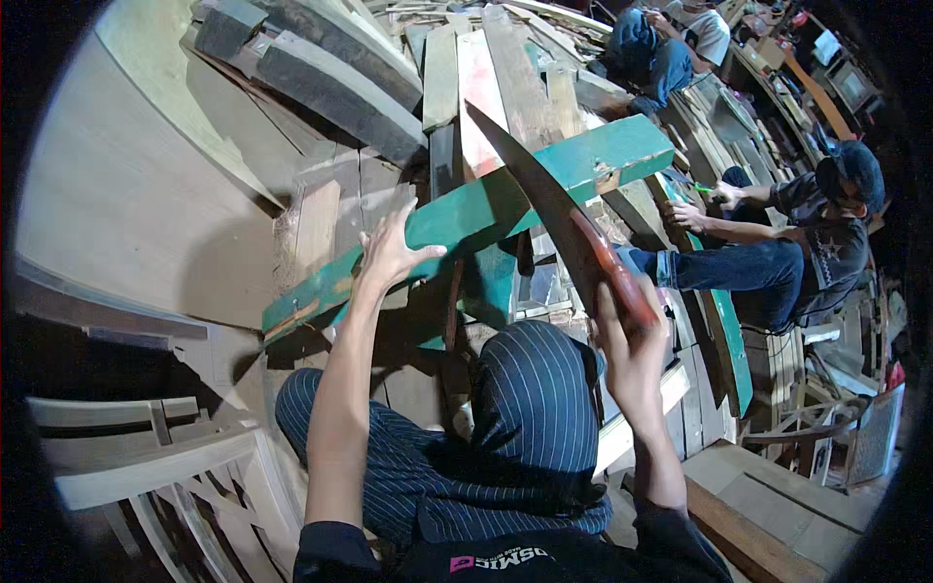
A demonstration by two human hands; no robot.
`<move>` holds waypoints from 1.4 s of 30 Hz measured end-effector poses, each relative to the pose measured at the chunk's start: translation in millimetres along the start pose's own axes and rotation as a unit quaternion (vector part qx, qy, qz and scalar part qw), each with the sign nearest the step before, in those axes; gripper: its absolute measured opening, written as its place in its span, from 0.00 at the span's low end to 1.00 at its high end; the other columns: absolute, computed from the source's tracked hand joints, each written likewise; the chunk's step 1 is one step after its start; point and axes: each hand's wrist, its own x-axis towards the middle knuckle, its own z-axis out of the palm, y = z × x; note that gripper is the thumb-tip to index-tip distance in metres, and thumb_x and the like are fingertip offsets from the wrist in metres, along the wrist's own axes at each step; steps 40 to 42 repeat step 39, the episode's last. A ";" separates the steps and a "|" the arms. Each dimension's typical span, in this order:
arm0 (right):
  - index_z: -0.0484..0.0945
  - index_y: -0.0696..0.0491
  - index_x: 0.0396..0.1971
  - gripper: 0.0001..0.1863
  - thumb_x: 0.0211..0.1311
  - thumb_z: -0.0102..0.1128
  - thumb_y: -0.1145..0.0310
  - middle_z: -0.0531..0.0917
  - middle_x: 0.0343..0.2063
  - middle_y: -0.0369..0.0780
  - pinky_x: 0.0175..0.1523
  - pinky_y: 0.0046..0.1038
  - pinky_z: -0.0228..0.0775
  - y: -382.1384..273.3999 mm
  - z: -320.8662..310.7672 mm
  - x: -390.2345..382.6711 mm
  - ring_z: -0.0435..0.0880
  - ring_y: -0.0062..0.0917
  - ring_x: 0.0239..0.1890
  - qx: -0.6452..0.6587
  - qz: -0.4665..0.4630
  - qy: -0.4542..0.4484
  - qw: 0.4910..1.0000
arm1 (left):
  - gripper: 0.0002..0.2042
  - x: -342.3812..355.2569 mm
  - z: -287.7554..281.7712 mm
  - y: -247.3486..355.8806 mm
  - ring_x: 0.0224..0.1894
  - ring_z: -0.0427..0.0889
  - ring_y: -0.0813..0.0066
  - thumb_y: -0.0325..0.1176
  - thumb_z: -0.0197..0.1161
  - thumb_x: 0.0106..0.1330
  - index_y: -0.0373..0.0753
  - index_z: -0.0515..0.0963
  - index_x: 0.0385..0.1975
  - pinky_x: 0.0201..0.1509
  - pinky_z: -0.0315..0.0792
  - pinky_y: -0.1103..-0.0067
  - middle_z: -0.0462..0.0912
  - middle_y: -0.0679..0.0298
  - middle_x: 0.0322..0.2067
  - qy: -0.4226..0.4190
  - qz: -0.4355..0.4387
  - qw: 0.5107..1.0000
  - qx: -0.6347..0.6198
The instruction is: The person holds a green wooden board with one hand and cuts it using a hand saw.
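Note:
My right hand [630, 340] is wrapped round the reddish-brown handle of a hand saw [535, 185]. Its dark blade tapers away to the far left and passes above a green-painted wooden beam [607, 160]; teeth are too small to make out. The beam lies aslant in front of my knees, chipped to bare wood in places. Over its near-left part, my left hand [391, 248] has its fingers spread, holding nothing. Whether the palm touches the beam I cannot tell. Below the beam is another green piece of wood [491, 282], partly in shadow.
Dark heavy timbers [335, 92] are stacked at the far left, beside a large pale panel [126, 185]. A slatted wooden frame [160, 476] stands near left. To the right a co-worker [826, 233] sits by another green board [729, 340]; a second person [671, 44] sits farther back.

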 end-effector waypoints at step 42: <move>0.74 0.55 0.57 0.26 0.65 0.66 0.57 0.80 0.28 0.42 0.27 0.19 0.76 -0.2 -117.5 -119.2 0.78 0.20 0.19 0.115 0.073 0.092 0.986 | 0.57 11.9 5.5 0.3 0.71 0.60 0.47 0.67 0.75 0.39 0.49 0.58 0.72 0.70 0.41 0.35 0.64 0.54 0.69 -0.007 0.043 0.999 -0.022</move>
